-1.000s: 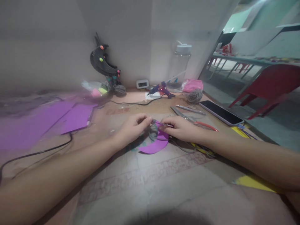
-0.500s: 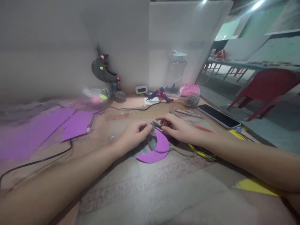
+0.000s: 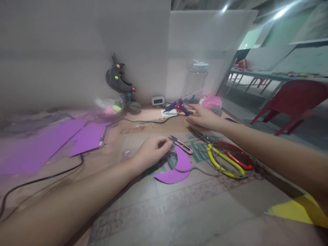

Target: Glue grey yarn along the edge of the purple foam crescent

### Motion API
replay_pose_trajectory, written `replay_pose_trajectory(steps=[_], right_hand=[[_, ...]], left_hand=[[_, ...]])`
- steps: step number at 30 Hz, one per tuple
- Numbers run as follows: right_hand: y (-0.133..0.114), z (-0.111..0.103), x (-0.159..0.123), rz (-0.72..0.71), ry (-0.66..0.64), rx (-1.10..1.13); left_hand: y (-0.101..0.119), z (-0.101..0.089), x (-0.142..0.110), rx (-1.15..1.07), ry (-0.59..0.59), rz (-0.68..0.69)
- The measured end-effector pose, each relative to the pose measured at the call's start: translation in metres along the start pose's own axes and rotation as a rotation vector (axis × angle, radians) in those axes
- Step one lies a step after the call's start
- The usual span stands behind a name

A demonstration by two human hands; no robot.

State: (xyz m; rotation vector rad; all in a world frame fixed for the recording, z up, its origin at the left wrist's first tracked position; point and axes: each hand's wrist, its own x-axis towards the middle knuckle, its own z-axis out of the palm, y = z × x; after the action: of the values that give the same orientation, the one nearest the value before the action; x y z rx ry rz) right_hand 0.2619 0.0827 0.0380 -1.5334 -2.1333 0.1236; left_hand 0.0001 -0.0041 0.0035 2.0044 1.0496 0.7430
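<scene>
My left hand (image 3: 155,152) is closed in a pinch on the end of a grey cord (image 3: 202,169), which loops across a purple crescent cutout (image 3: 183,167) and runs right. Just beyond those fingertips lie small thread snips (image 3: 182,145), touched by neither hand. My right hand (image 3: 202,117) reaches to the back with fingers apart, close to the handle of a blue glue gun (image 3: 176,106); whether it touches the gun is unclear. Under the right forearm rest scissors with red and yellow handles (image 3: 225,160), the cord tangled over them.
Purple sheets (image 3: 89,133) and a black cable lie at left. A dark crescent ornament (image 3: 116,78), small clock (image 3: 158,100), clear bottle (image 3: 197,80) and pink bundle (image 3: 211,101) stand at the back. Yellow paper (image 3: 294,208) is at right front; a red chair (image 3: 294,99) stands beyond.
My right hand has let go of the thread snips, which now lie on the cardboard, and has moved back toward the glue gun. My left hand stays by the crescent.
</scene>
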Motion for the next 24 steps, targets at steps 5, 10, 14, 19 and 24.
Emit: replay_pose_trajectory(steps=[5, 10, 14, 19, 24], right_hand=[[0.005, 0.015, 0.043, 0.118, -0.065, -0.060], [0.009, 0.036, 0.070, 0.196, -0.090, -0.097], [0.008, 0.038, 0.073, 0.220, -0.049, -0.106], [-0.007, 0.007, 0.043, 0.207, 0.006, -0.091], [-0.033, -0.026, -0.011, 0.289, -0.065, 0.118]], left_hand=[[-0.001, 0.000, 0.000, 0.004, 0.012, 0.014], [-0.002, 0.001, 0.000, 0.006, 0.001, 0.003], [0.000, 0.000, 0.000, 0.005, -0.003, 0.014], [0.001, 0.000, 0.001, 0.018, 0.008, 0.023], [-0.002, 0.001, 0.002, 0.035, 0.004, 0.026]])
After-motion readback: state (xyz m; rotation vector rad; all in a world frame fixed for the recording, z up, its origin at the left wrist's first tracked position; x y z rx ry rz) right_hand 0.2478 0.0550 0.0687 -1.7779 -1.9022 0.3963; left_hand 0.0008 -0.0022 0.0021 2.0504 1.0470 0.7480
